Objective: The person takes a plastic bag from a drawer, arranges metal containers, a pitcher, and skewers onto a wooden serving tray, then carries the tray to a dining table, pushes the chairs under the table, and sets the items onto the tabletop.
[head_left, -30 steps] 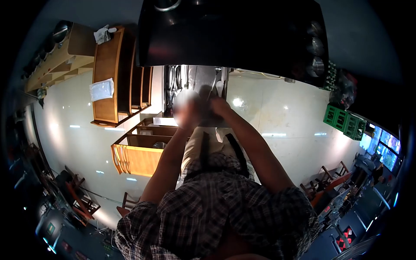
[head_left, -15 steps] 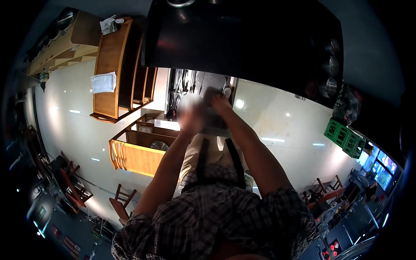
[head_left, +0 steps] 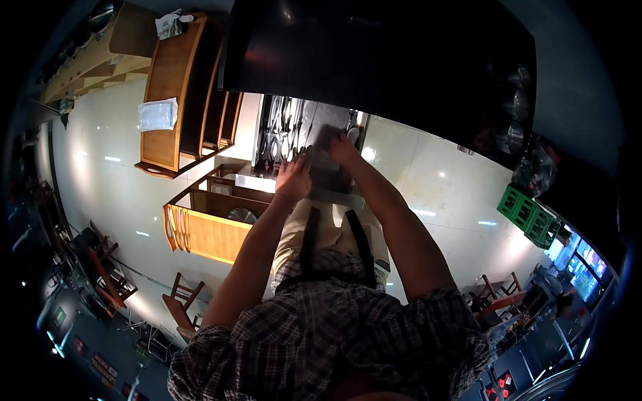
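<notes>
An open drawer extends below the black counter, with metal utensils lying lengthwise in its left part. Over the near left part of the drawer is my left hand, its fingers spread a little beside the utensil ends. My right hand is over the right part, fingers curled down; whatever they hold is too dark to make out. A pale spoon-like utensil lies just beyond it. The two hands are apart.
The black counter spans the far side, with metal bowls at its right. Wooden cabinets stand left, one bearing a plastic packet. A low wooden unit is nearer. A green crate is at right, chairs behind.
The pale blur over my left hand is gone, and its fingers now show. My right hand stays over the drawer's right part. The view has shifted slightly.
</notes>
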Available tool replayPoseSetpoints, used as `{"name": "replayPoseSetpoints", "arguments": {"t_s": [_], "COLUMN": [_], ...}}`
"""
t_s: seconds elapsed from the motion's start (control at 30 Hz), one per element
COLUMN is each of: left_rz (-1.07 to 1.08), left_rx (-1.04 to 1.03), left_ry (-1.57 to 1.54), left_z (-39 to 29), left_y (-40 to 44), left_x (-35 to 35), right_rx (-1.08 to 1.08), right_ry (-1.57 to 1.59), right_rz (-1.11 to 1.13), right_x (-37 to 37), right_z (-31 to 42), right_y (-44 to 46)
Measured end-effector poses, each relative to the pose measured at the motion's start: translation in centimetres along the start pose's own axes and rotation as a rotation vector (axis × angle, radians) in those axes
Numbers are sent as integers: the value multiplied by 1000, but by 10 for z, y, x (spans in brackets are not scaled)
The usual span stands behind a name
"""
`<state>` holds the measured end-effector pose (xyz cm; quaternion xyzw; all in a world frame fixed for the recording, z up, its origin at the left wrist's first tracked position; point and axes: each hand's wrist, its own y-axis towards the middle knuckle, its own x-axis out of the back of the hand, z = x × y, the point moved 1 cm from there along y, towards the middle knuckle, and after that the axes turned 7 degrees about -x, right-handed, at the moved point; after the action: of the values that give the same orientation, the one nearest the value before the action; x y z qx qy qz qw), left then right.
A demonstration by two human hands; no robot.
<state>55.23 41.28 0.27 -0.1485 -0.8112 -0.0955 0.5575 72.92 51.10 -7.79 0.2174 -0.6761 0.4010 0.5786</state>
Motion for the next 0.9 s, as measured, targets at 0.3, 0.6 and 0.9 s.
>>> {"name": "replayPoseSetpoints", "arguments": {"t_s": [0.3,0.6,0.9], "left_rz": [238,129,-220], "left_rx": [63,211,328], "left_ry": [-48,-133,-1245], "left_z": [-8,-11,-11], "left_y": [7,14,32], "left_x": [26,36,46], "right_rx": [29,191,-55], "right_ry": [40,293,1068], "right_rz": [43,-393,-287], "right_x": [5,124,182], "right_z": [3,25,61], "right_y": [5,-24,-67]}}
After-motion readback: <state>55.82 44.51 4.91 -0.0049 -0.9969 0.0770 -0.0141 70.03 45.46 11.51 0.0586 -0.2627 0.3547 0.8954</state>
